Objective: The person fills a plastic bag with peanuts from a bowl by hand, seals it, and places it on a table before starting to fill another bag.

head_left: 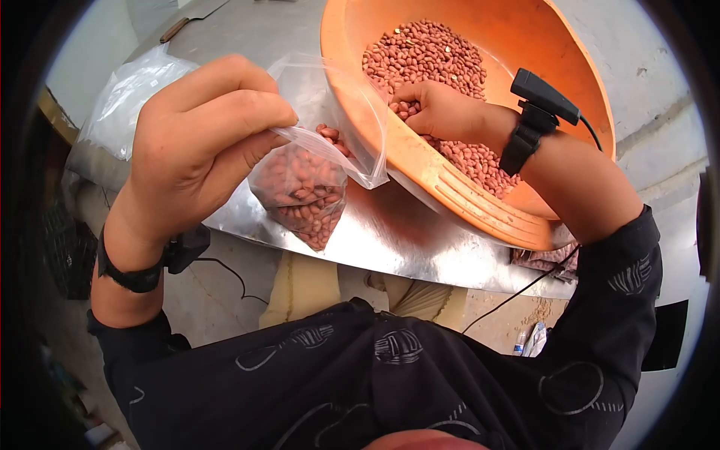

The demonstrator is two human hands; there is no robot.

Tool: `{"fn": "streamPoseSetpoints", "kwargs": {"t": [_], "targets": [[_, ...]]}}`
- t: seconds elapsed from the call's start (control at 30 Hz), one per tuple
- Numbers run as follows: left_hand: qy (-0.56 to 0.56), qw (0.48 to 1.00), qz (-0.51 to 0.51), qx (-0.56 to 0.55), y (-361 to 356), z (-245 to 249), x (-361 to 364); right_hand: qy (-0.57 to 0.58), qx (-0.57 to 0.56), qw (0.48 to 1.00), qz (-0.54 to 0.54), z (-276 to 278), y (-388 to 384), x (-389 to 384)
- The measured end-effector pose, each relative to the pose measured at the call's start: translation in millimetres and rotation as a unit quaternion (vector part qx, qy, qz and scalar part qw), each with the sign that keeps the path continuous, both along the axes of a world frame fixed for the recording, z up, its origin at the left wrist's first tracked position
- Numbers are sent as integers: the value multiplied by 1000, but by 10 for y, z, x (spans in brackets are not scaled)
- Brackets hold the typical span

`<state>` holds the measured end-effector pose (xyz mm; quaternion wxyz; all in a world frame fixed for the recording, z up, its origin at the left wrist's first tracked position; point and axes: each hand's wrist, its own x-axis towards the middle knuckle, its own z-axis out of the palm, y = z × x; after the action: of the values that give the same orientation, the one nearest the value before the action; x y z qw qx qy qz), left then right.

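Observation:
A clear plastic bag (301,196), partly filled with reddish peanuts, hangs from my left hand (210,135), whose thumb and fingers pinch its rim. The bag's mouth is spread toward the orange basin (480,196) and overlaps the basin's edge. Inside the basin, my right hand (435,109) reaches into the peanuts (429,56) with its fingers curled. Its fingertips are partly hidden, and a few peanuts show at them. More peanuts (476,166) lie below my right wrist, in the lower part of the basin.
The basin stands on a shiny metal table (375,244). Clear plastic bags (139,94) lie at the left, and a knife with a wooden handle (175,28) at the back left. Packed peanuts (544,259) sit beneath the basin's front edge. Cables run from both wrist devices.

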<state>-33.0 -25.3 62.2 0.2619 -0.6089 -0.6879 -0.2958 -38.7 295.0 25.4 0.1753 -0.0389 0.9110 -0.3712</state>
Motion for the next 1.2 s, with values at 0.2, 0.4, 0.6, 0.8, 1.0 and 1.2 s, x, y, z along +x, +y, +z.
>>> {"fn": "streamPoseSetpoints", "kwargs": {"t": [0.2, 0.4, 0.6, 0.8, 1.0, 1.2], "targets": [[3, 999, -35, 11, 23, 14, 60, 43, 75, 996, -18, 277, 381, 73], [-5, 999, -25, 25, 26, -35, 53, 90, -52, 994, 16, 852, 91, 203], [32, 999, -20, 33, 59, -16, 33, -3, -96, 975, 200, 1206, -787, 194], [50, 998, -16, 41, 50, -11, 32, 125, 53, 984, 115, 792, -1290, 305], [33, 998, -6, 47, -30, -43, 50, 65, -7, 987, 147, 786, -1221, 253], [28, 999, -9, 29, -165, -39, 92, 56, -145, 984, 86, 1086, -807, 223]]}}
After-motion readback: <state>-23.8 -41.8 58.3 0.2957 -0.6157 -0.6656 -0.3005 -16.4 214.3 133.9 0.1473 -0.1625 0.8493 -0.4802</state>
